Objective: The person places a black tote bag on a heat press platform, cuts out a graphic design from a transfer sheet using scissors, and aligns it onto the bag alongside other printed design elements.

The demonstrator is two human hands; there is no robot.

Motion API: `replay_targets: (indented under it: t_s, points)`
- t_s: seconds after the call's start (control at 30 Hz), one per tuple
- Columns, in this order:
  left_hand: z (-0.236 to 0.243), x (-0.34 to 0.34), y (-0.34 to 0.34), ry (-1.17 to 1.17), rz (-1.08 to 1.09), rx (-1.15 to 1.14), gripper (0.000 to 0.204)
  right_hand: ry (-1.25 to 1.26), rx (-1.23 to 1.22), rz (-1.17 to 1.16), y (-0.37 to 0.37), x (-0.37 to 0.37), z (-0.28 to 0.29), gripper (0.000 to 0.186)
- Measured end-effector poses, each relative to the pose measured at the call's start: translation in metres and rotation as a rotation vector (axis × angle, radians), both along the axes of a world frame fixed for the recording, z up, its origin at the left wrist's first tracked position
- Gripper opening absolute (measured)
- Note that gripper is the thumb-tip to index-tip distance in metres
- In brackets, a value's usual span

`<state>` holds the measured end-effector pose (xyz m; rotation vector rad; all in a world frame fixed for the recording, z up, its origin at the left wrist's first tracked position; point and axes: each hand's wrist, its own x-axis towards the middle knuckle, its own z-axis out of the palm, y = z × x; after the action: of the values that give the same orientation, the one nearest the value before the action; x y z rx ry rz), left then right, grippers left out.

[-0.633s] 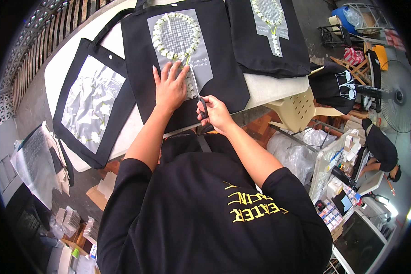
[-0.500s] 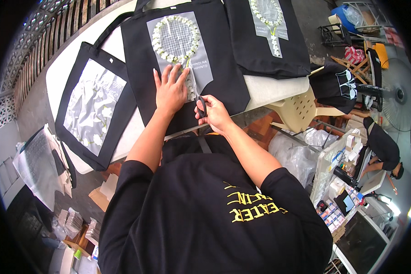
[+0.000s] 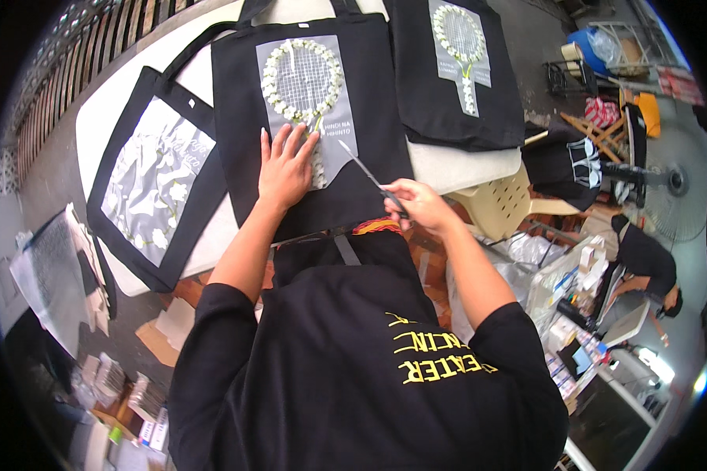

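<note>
Wht table [image 3: 467, 169]: L hand [image 3: 286, 169] flat on racket print [image 3: 302, 78], gripping nothing; R hand [image 3: 419, 204], grasping scissors [image 3: 382, 188], now farther right, clear of racket's handle [image 3: 317, 171].

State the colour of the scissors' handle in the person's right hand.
The scissors' handle is black, seen best in the head view.

Yellow capitals [image 3: 440, 369] on black shirt [image 3: 322, 337], white capitals [image 3: 338, 129] on grey sheet [image 3: 301, 82]
</note>
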<state>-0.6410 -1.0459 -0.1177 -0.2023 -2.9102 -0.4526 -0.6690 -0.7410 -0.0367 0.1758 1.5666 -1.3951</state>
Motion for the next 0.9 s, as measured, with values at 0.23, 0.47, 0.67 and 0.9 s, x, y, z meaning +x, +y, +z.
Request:
replay_targets:
  t_s: [0.23,0.47,0.67,0.9]
  points:
    - [0.028,0.011,0.014,-0.056,0.119,0.010,0.052,0.140,0.252,0.524,0.022,-0.132,0.029,0.027]
    - [0.025,0.003,0.110,-0.093,0.380,0.137,0.056,0.107,0.361,0.930,-0.022,-0.221,0.034,0.026]
    - [0.017,0.002,0.126,-0.071,0.493,0.130,0.061,0.072,0.286,0.902,-0.015,-0.210,0.009,0.029]
    - [0.015,-0.002,0.133,-0.089,0.546,0.120,0.062,0.104,0.266,0.921,-0.015,-0.211,0.004,0.028]
